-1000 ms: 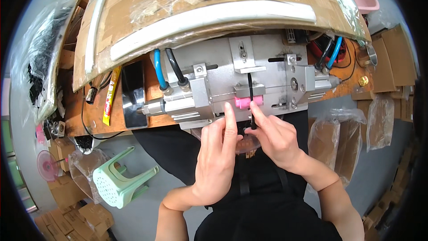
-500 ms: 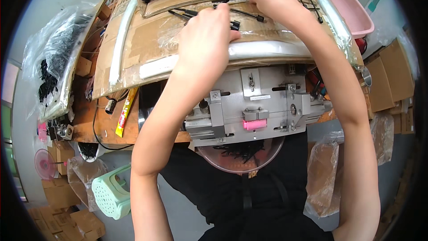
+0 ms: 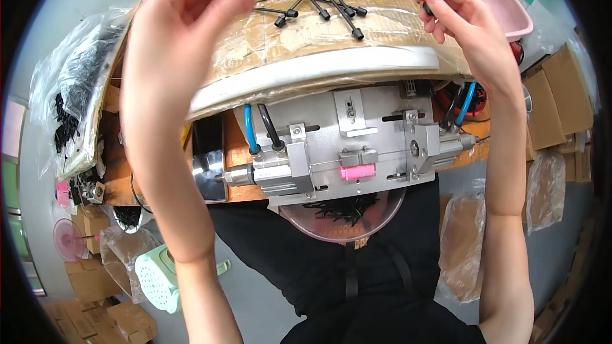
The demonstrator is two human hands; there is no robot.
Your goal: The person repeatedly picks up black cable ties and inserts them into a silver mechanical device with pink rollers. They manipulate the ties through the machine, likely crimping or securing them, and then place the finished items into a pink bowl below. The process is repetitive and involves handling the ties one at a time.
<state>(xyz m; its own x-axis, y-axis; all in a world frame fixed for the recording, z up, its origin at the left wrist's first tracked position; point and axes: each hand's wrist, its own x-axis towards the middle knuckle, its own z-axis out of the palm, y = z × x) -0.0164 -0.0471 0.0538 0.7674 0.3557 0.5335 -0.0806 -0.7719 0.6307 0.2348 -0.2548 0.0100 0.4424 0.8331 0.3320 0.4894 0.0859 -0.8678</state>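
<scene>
Both hands [image 3: 191,32] [image 3: 462,19] raised over taped cardboard tray [image 3: 306,51]

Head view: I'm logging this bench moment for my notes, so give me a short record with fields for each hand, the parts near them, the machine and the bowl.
left hand: raised, fingers pinched together over the taped cardboard tray; whether it grips a part cannot be told
right hand: raised, fingertips on a small black part
loose parts: black tie-like pieces lying on the tray between the hands
machine: metal fixture below the tray, with a pink block at its front and blue and black hoses
bowl: clear bowl under the fixture, holding black pieces
</scene>
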